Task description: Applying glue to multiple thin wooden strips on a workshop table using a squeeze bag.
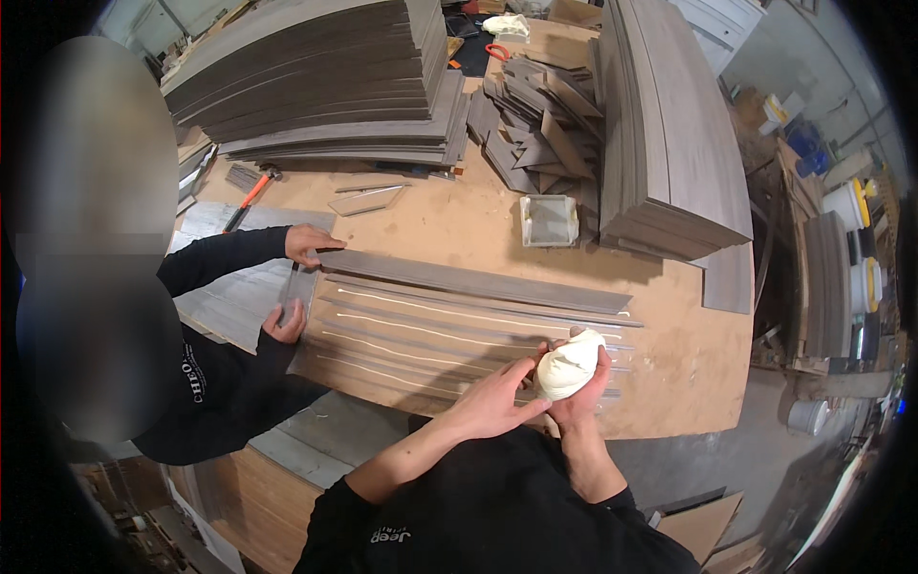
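Right hand: our right hand (581, 387) clenched a white glue bag (568, 365), held upright over the strips.
Left hand: our left hand (494, 399) lay with fingers stretched out, fingertips touching the bag's lower left side; not gripping anything.
Bag place: we held it at the near right end of the grey strips (449, 330).
Strips: they lay side by side on the brown table (459, 225), several carrying thin white glue lines.
Co-worker: a person in a black sleeve stood at our left; one hand (311, 243) pressed the far strip's left end, the other hand (286, 323) gripped a small grey piece.
Around: tall plank stacks (325, 77), a scrap pile (535, 110), a hammer (251, 196), a square tray (549, 221).
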The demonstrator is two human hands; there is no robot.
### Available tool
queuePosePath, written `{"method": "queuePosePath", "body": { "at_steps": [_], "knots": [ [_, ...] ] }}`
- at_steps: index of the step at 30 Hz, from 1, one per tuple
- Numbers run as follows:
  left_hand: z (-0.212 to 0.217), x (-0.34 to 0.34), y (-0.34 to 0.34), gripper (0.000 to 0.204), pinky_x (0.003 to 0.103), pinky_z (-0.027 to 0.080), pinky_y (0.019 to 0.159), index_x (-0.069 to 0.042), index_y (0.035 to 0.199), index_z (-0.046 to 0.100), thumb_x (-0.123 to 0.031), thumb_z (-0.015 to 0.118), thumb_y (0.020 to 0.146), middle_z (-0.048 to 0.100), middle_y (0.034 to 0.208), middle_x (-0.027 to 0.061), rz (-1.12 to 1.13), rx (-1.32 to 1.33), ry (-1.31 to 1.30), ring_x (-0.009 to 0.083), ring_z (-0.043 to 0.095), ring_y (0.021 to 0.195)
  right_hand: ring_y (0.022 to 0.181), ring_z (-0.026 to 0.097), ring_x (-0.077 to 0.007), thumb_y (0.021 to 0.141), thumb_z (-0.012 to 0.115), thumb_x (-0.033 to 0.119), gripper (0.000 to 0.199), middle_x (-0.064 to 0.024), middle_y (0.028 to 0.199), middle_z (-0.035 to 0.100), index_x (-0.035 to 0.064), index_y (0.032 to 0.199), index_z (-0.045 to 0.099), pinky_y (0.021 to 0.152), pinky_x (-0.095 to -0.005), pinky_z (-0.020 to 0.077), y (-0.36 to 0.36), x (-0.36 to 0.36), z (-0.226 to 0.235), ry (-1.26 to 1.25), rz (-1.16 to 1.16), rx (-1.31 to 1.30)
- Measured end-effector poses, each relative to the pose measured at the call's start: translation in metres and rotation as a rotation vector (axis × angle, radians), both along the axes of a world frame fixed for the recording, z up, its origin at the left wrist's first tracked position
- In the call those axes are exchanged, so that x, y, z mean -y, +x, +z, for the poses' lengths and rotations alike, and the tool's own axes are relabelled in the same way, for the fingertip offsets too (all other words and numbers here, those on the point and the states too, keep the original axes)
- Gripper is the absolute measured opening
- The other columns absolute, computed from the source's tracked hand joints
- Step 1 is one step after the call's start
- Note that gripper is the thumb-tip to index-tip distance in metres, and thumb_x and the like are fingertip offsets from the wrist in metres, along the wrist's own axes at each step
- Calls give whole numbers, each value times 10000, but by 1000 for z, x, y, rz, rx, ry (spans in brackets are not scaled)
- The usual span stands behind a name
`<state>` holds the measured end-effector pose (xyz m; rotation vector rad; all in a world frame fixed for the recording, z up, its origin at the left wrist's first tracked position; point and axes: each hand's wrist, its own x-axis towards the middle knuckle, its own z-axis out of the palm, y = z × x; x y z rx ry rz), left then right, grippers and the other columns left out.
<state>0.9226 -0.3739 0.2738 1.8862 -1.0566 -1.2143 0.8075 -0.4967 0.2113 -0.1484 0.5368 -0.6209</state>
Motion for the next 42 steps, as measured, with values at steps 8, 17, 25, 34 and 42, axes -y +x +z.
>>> {"method": "queuePosePath", "body": {
  "at_steps": [8, 17, 25, 34, 42],
  "knots": [
    [-2, -4, -5, 653, 414, 521, 895, -9, 1380, 446, -365, 707, 899, 616, 1205, 189, 52, -3, -49, 316, 635, 1072, 991, 664, -385, 966, 441, 525, 503, -149, 974, 699, 118, 1225, 583, 797, -501, 563, 1, -1, -3, 0, 15, 27],
    [-7, -8, -1, 562, 372, 529, 900, -67, 1392, 526, -221, 738, 895, 627, 1267, 146, 161, -93, -306, 256, 642, 1050, 986, 672, -320, 961, 440, 552, 471, -63, 1002, 705, 184, 1173, 645, 851, -528, 516, -7, 15, -12, 113, 37, 181],
    [-57, -7, 99, 420, 450, 487, 975, -91, 1264, 631, -218, 723, 874, 649, 1219, 148, 69, 584, -203, 350, 603, 1143, 1047, 622, -241, 973, 437, 548, 478, 9, 1138, 660, 238, 1288, 618, 863, -454, 463, -42, 51, -1, 128, -77, 562],
    [-90, 27, 173, 484, 450, 445, 1018, -128, 1305, 607, -155, 710, 833, 621, 1282, 96, -237, 795, -74, 299, 556, 1227, 1085, 575, -151, 1002, 456, 452, 420, 50, 1152, 653, 247, 1336, 610, 891, -378, 475, -66, 57, -10, 13, -151, 503],
    [-78, 32, 179, 505, 452, 469, 982, -124, 1306, 606, -139, 700, 810, 670, 1182, 112, -332, 691, -14, 319, 618, 1116, 1060, 586, -149, 1003, 455, 441, 415, 44, 1140, 659, 251, 1336, 612, 887, -376, 476, -62, 55, -11, 76, -166, 497]
  ]
}}
